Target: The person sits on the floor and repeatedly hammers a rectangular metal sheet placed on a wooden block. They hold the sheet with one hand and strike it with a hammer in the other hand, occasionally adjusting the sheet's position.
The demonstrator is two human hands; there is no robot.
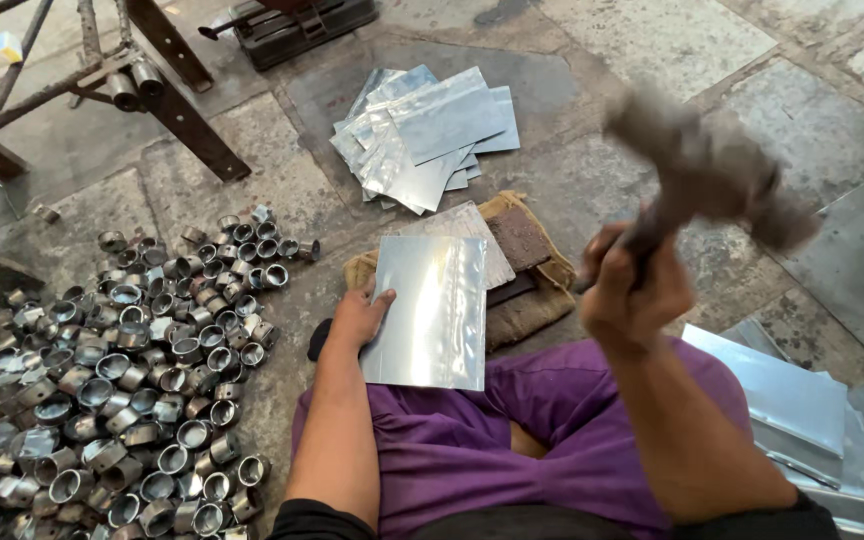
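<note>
Your left hand (357, 318) lies flat, fingers spread, on the left edge of a shiny rectangular metal sheet (432, 310), pressing it down rather than pinching it. The sheet rests in front of your purple-clad knees, its far end on a brown cloth pad (530, 262) on the stone floor (652, 40), with a second sheet tucked beneath it. Your right hand (627, 285) is raised to the right of the sheet, fingers wrapped tight around the handle of a mallet (707, 170), whose head is blurred above and to the right of the pad. Farther off, beyond the pad, a loose pile of similar sheets (427, 135) fans out on the floor. To the left, a broad heap of short metal rings (132, 390) spreads near your left arm. At the near right, a stack of flat sheets (792, 395) lies beside your right leg.
</note>
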